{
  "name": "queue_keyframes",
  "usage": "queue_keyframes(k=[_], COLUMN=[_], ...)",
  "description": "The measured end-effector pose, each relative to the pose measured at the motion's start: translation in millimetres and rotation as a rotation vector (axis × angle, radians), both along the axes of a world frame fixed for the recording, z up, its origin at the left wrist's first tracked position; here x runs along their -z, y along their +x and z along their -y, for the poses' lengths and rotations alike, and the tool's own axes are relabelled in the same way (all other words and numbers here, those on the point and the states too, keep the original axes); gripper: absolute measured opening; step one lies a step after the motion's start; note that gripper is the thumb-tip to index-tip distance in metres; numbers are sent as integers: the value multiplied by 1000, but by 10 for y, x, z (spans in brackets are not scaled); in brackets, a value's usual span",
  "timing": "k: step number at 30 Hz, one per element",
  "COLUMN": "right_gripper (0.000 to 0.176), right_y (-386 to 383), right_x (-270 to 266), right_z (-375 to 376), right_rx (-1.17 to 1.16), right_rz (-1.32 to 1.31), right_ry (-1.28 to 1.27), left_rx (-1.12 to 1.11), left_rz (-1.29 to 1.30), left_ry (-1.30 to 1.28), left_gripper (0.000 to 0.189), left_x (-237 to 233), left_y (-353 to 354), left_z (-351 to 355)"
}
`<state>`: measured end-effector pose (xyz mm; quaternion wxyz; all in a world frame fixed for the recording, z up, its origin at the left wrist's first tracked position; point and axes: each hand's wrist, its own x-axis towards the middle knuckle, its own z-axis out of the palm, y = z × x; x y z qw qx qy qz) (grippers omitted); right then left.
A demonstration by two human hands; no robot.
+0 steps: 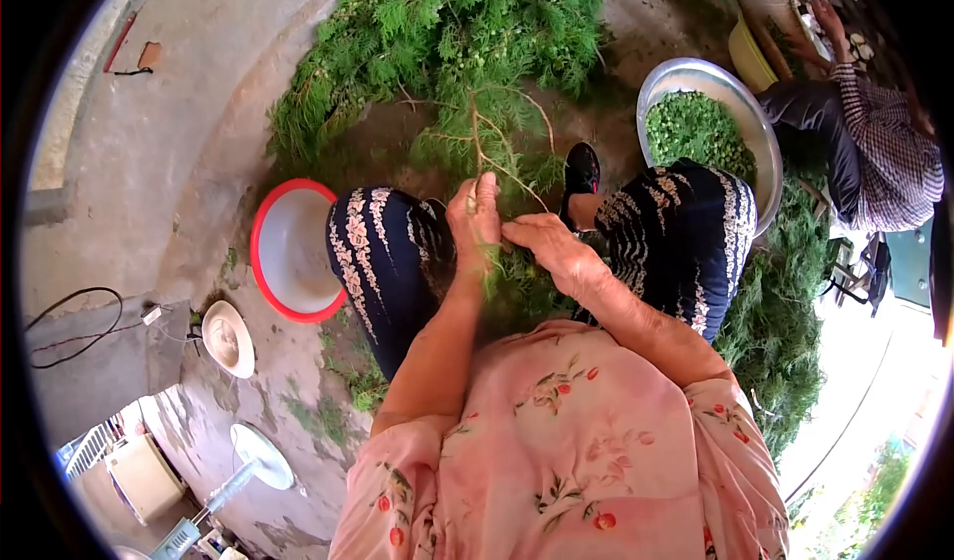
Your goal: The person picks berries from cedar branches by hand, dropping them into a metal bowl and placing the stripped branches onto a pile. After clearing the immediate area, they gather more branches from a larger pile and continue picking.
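My left hand (pixel 474 217) is closed around the stem of a leafy green branch (pixel 477 128), held upright between my knees. Close beside it on the right, my right hand (pixel 556 250) has its fingers pressed together at the lower twigs; what they pinch is too small to make out. Thin bare brown twigs fan out above both hands. Beyond them lies a large heap of green branches (pixel 447 33) on the ground. At my right knee stands a metal basin (pixel 656 78) holding small green pieces (pixel 701 133).
A red-rimmed white basin (pixel 260 252) stands by my left knee. Further left are a straw hat (pixel 228 339) and a fan (pixel 260 456). More green branches (pixel 775 331) lie at the right. Another person (pixel 894 153) sits at the upper right near a yellow basin (pixel 747 55).
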<state>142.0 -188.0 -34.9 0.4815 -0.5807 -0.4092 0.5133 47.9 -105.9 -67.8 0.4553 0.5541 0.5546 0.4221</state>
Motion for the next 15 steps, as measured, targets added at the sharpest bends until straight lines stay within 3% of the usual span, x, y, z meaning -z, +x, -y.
queue_keyframes(k=[5, 7, 9, 12, 13, 15], right_gripper=[28, 24, 17, 22, 24, 27], right_y=[-10, -24, -90, -124, -119, -48], right_x=[296, 488, 578, 535, 435, -255], right_z=[191, 224, 328, 408, 398, 248], right_rx=[-41, -70, -36, -20, -4, 26], right_rz=[194, 139, -32, -390, -531, -856], right_ry=[349, 344, 198, -44, -165, -523], left_rx=[-3, 2, 4, -17, -46, -33], left_rz=[-30, -76, -108, -143, -106, -158], left_ry=[-58, -76, -45, -30, -63, 12], left_gripper=[24, 24, 25, 27, 27, 26], left_x=[109, 111, 144, 266, 299, 279], left_y=[-1, 5, 3, -59, -84, -61], left_z=[25, 32, 31, -29, -71, -64])
